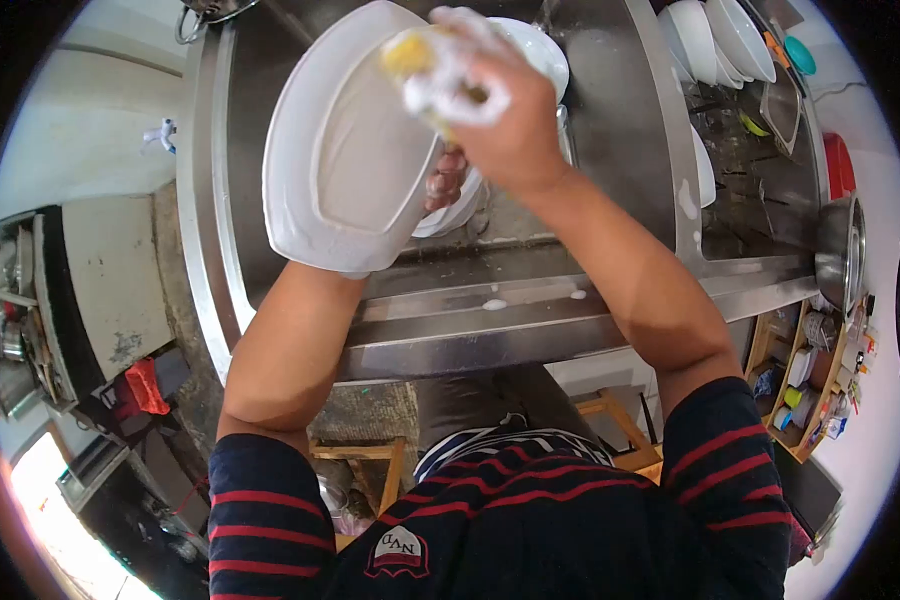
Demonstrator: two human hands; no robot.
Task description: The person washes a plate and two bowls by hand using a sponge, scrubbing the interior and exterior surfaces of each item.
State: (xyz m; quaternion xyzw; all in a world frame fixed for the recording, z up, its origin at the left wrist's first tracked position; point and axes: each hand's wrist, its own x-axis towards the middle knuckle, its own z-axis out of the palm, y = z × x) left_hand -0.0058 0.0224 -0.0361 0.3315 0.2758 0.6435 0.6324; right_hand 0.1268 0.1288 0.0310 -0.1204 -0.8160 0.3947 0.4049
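A white oval dish [370,150] is tilted up over the sink, its underside with a raised rim facing me. My left hand [446,181] grips it from behind; only the fingertips show, curled at its right edge. My right hand [515,112] is closed around a yellow sponge [410,56] covered in white foam, held at the dish's upper right. Motion blurs the sponge and fingers slightly. Below the hands, a white bowl [457,214] lies in the sink, partly hidden. Another white bowl [542,58] sits behind my right hand.
The steel sink [620,130] has foam spots on its front rim. On the right drainboard stand several white bowls [692,40] and a steel bowl [840,250]. A tap [160,133] is on the left wall. A wooden shelf [800,385] with small items stands lower right.
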